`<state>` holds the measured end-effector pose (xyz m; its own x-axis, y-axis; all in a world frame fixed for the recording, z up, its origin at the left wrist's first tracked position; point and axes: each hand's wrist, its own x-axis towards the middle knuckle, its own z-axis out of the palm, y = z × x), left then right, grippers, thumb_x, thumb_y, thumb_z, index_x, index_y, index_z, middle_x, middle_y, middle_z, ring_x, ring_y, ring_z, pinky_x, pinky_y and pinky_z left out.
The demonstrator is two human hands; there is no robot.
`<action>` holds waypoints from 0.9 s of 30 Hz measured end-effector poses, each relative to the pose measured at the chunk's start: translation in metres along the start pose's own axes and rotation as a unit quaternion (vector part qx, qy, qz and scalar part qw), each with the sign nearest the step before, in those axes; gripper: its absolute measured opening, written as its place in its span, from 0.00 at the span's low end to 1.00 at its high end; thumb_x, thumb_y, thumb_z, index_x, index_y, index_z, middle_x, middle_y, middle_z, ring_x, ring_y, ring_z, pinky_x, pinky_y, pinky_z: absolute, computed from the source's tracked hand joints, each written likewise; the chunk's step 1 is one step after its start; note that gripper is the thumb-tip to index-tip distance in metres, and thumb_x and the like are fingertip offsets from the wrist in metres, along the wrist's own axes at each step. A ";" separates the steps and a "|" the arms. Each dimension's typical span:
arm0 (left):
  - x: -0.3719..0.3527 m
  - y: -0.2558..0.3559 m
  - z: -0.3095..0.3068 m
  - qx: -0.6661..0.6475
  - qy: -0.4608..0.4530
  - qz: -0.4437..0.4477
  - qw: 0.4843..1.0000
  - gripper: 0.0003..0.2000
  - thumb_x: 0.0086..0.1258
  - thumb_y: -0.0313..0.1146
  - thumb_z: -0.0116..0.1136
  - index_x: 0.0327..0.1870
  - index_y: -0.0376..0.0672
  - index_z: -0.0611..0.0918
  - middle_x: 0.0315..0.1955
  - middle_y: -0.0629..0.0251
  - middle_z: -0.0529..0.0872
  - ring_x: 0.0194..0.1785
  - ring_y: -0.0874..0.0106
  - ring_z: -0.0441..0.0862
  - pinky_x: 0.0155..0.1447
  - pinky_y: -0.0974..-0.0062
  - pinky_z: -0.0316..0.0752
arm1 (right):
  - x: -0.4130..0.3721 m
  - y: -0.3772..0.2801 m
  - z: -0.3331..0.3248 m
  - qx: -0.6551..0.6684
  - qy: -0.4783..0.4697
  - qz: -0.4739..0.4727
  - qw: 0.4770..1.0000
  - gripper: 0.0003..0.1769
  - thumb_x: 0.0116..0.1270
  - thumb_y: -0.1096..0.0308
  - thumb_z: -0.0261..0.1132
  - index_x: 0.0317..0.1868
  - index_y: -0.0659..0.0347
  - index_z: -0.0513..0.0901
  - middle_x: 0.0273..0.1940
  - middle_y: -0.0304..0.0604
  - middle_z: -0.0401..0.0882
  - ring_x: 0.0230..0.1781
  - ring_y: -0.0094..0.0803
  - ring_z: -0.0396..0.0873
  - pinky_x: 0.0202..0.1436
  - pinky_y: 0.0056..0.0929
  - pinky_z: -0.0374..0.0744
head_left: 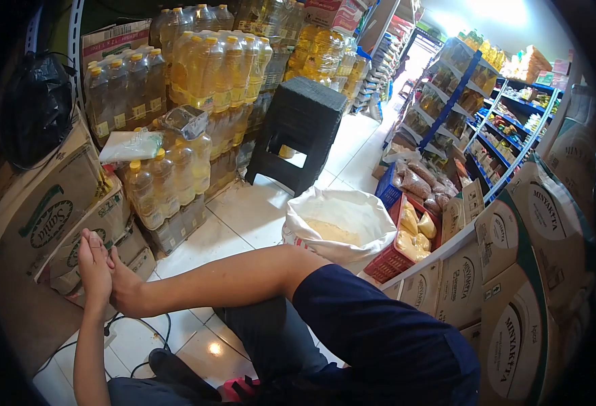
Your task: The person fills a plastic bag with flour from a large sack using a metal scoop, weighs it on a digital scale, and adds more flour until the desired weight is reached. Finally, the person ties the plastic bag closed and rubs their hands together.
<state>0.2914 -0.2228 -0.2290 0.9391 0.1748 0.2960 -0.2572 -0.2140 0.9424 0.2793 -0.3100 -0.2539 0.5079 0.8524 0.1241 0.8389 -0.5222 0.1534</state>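
Note:
At the left, my left hand (95, 264) points upward with its fingers stretched out, its palm side against my right hand (126, 283). The two hands touch in front of brown cartons (58, 220). My right forearm reaches across from the right, and most of that hand's fingers are hidden behind the left one. No object shows in either hand.
A black stool (300, 128) stands beyond an open white sack (372, 220) of pale grains. Packs of oil bottles (220, 74) are stacked behind. A red crate (386, 260) holds yellowish bags. Cartons (514, 331) line the right side. A black cable (156, 328) lies on the floor.

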 end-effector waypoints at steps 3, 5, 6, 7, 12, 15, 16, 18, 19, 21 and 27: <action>0.002 0.004 -0.004 -0.038 0.000 -0.055 0.998 0.18 0.81 0.44 0.36 0.31 0.42 0.67 0.18 0.74 0.63 0.19 0.82 0.63 0.24 0.83 0.61 | 0.001 -0.003 -0.007 -0.002 -0.028 -0.010 1.000 0.31 0.65 0.54 0.55 0.68 0.55 0.70 0.72 0.54 0.58 0.74 0.58 0.49 0.69 0.72 0.51; 0.002 0.005 -0.007 -0.066 -0.002 -0.075 0.995 0.19 0.81 0.45 0.36 0.30 0.43 0.67 0.17 0.74 0.63 0.19 0.82 0.63 0.23 0.82 0.61 | 0.005 -0.005 -0.013 -0.016 -0.090 -0.013 0.996 0.30 0.65 0.54 0.55 0.66 0.55 0.72 0.71 0.54 0.60 0.74 0.58 0.50 0.69 0.71 0.51; 0.001 0.005 -0.008 -0.073 -0.008 -0.078 0.994 0.19 0.81 0.45 0.35 0.30 0.43 0.67 0.18 0.74 0.63 0.19 0.82 0.63 0.24 0.82 0.62 | 0.004 -0.005 -0.014 -0.009 -0.086 -0.009 0.996 0.29 0.65 0.54 0.56 0.65 0.55 0.73 0.71 0.53 0.61 0.74 0.58 0.50 0.69 0.71 0.51; 0.001 0.004 -0.009 -0.082 -0.013 -0.080 0.993 0.19 0.82 0.46 0.35 0.31 0.43 0.67 0.18 0.74 0.63 0.19 0.81 0.64 0.24 0.82 0.62 | 0.002 -0.004 -0.016 -0.003 -0.082 -0.006 0.997 0.28 0.65 0.54 0.56 0.65 0.55 0.74 0.70 0.53 0.62 0.74 0.57 0.50 0.69 0.71 0.51; -0.002 -0.003 -0.007 -0.068 -0.023 -0.022 0.997 0.17 0.82 0.43 0.34 0.37 0.39 0.69 0.20 0.71 0.66 0.23 0.80 0.67 0.31 0.81 0.66 | 0.000 0.005 0.015 0.045 0.061 -0.019 0.997 0.28 0.60 0.52 0.61 0.58 0.57 0.79 0.66 0.53 0.68 0.73 0.57 0.52 0.68 0.69 0.52; 0.001 -0.011 -0.009 -0.061 -0.009 0.029 0.998 0.16 0.82 0.41 0.33 0.44 0.37 0.69 0.24 0.69 0.69 0.28 0.79 0.70 0.39 0.80 0.69 | 0.000 0.029 0.008 0.106 0.076 -0.076 0.989 0.29 0.54 0.51 0.65 0.54 0.60 0.81 0.59 0.54 0.75 0.71 0.56 0.55 0.70 0.64 0.52; 0.003 -0.013 -0.009 -0.061 -0.001 0.052 0.997 0.16 0.82 0.41 0.33 0.46 0.36 0.69 0.25 0.68 0.70 0.29 0.78 0.71 0.41 0.80 0.69 | 0.003 0.042 -0.001 0.127 0.043 -0.099 0.986 0.29 0.52 0.51 0.66 0.52 0.61 0.82 0.56 0.54 0.77 0.71 0.56 0.56 0.71 0.62 0.50; 0.002 -0.007 -0.004 -0.069 0.010 0.072 0.995 0.16 0.82 0.42 0.33 0.48 0.36 0.69 0.27 0.67 0.71 0.31 0.78 0.72 0.44 0.79 0.70 | 0.002 0.053 -0.010 0.162 0.043 -0.129 0.977 0.28 0.50 0.52 0.67 0.48 0.63 0.84 0.51 0.56 0.79 0.70 0.56 0.57 0.73 0.58 0.49; 0.002 -0.005 -0.003 -0.074 0.016 0.083 0.994 0.17 0.82 0.42 0.34 0.48 0.35 0.69 0.27 0.67 0.71 0.32 0.77 0.72 0.45 0.79 0.70 | 0.000 0.057 -0.011 0.176 0.074 -0.135 0.972 0.27 0.49 0.52 0.68 0.46 0.63 0.84 0.49 0.57 0.80 0.70 0.57 0.56 0.73 0.57 0.49; 0.005 -0.004 -0.006 -0.084 -0.002 0.077 0.993 0.17 0.82 0.43 0.34 0.47 0.36 0.69 0.27 0.67 0.71 0.32 0.77 0.71 0.44 0.79 0.70 | 0.000 0.057 -0.009 0.204 0.111 -0.139 0.963 0.26 0.48 0.53 0.68 0.44 0.64 0.85 0.47 0.59 0.80 0.70 0.59 0.55 0.74 0.55 0.49; 0.011 -0.011 -0.007 -0.135 0.038 0.016 0.990 0.19 0.81 0.48 0.36 0.37 0.39 0.70 0.24 0.69 0.70 0.30 0.77 0.71 0.39 0.79 0.70 | 0.008 0.048 0.004 0.217 0.215 -0.162 0.938 0.31 0.49 0.55 0.67 0.51 0.66 0.81 0.56 0.63 0.74 0.70 0.63 0.53 0.74 0.56 0.47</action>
<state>0.3026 -0.2120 -0.2350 0.9123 0.2454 0.3278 -0.3480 0.0428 0.9365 0.3243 -0.3281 -0.2492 0.1656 0.8266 0.5379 0.9835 -0.0982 -0.1519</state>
